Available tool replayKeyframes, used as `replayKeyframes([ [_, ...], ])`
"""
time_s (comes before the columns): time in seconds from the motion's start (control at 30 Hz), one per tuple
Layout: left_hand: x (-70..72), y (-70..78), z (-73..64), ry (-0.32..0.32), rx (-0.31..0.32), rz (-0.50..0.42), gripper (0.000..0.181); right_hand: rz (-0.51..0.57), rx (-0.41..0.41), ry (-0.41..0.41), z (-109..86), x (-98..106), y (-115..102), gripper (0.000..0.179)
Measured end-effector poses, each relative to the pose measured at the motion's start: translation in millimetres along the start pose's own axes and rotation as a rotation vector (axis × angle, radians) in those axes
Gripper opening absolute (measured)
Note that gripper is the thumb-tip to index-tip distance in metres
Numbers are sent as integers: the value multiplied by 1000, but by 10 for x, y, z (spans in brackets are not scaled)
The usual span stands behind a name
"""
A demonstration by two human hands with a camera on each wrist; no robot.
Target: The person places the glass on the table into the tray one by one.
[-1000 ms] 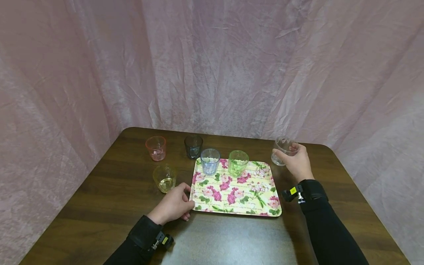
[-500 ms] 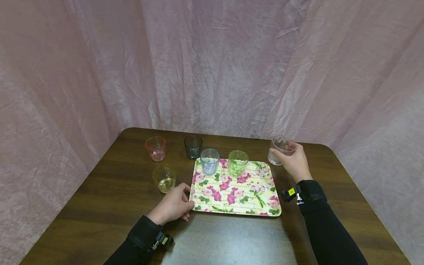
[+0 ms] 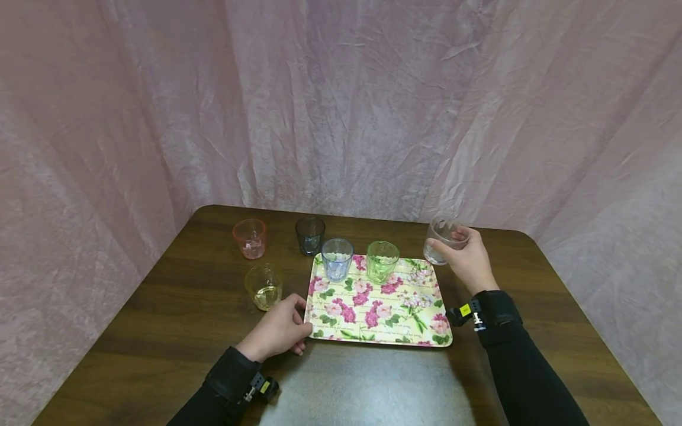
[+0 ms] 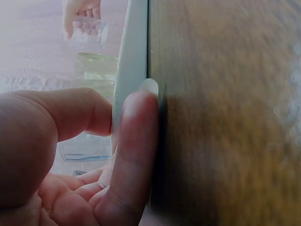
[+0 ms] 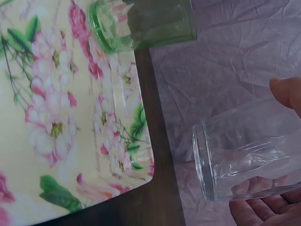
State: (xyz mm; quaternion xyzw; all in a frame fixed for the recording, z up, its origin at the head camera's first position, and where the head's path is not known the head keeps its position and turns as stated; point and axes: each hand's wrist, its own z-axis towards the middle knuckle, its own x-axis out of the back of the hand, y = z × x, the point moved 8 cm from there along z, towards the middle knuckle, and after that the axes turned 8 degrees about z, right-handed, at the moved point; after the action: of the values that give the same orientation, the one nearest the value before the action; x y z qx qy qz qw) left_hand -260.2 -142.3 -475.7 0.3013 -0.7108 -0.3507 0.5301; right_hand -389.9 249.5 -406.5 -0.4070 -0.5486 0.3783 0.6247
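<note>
From where I stand, the right hand [image 3: 470, 260] has its thumb and fingers wrapped around a clear glass tumbler [image 3: 441, 234], holding it just past the far right corner of a floral tray [image 3: 385, 305]. The left hand [image 3: 278, 328] pinches that tray's left edge close to its near left corner. Two tumblers stand upright along the tray's far edge: a blue one [image 3: 337, 260] by the far left corner and a green one [image 3: 382, 262] nearer the middle.

Off the tray's left edge, a yellow tumbler [image 3: 264, 288] sits on the wooden surface [image 3: 160, 322], near the left hand. A dark gray tumbler [image 3: 310, 238] stands just beyond the tray's far left corner, and a pink one [image 3: 250, 239] toward the surface's far left corner. A pink curtain [image 3: 341, 118] hangs behind the far edge.
</note>
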Motion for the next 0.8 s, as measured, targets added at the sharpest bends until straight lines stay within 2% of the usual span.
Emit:
replayKeyframes([
  [0.4,3,-7,8,9,4,12,43,18,-10,-29,-90,-108,-56,110],
  [0.8,3,-31,24,11,31,27,42,41,-10,-64,-147,-205,-15,111],
])
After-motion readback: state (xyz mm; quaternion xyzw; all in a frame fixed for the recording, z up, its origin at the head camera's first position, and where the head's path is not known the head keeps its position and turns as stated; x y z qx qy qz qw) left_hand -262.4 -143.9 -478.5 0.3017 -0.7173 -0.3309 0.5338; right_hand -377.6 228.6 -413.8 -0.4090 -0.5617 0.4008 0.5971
